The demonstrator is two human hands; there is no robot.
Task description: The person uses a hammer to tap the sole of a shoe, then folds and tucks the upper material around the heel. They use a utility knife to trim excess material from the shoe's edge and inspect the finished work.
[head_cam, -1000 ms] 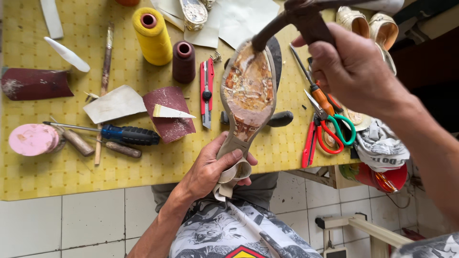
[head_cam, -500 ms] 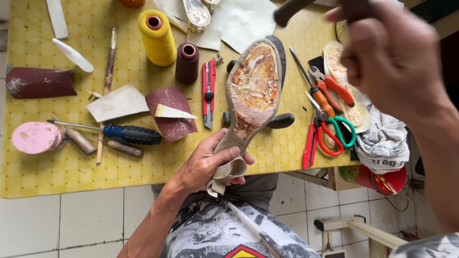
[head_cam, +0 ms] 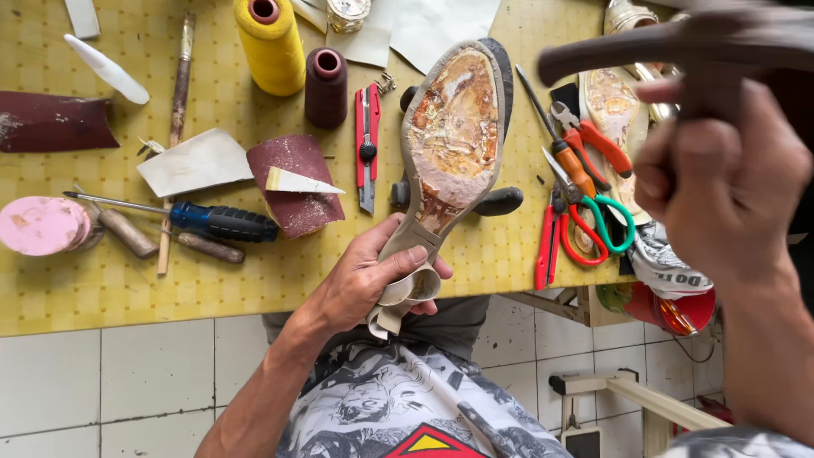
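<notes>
My left hand (head_cam: 365, 280) grips the heel end of a shoe (head_cam: 449, 144) turned sole up, resting on a dark metal last stand (head_cam: 500, 201) on the yellow table (head_cam: 85, 297). The sole is worn, brown and glue-stained. My right hand (head_cam: 729, 187) is raised close to the camera at the right, blurred, closed on the handle of a dark hammer (head_cam: 661, 47) held above and right of the shoe.
Around the shoe lie a red utility knife (head_cam: 367, 140), yellow thread cone (head_cam: 271, 42), maroon spool (head_cam: 326, 75), sandpaper pieces (head_cam: 297, 182), blue screwdriver (head_cam: 212, 220), pink disc (head_cam: 42, 225), scissors and pliers (head_cam: 593, 212), a second sole (head_cam: 612, 102), a red bucket (head_cam: 678, 309).
My right hand has swung the hammer up and rightward, away from the sole and nearer the camera. My left hand keeps its hold on the shoe.
</notes>
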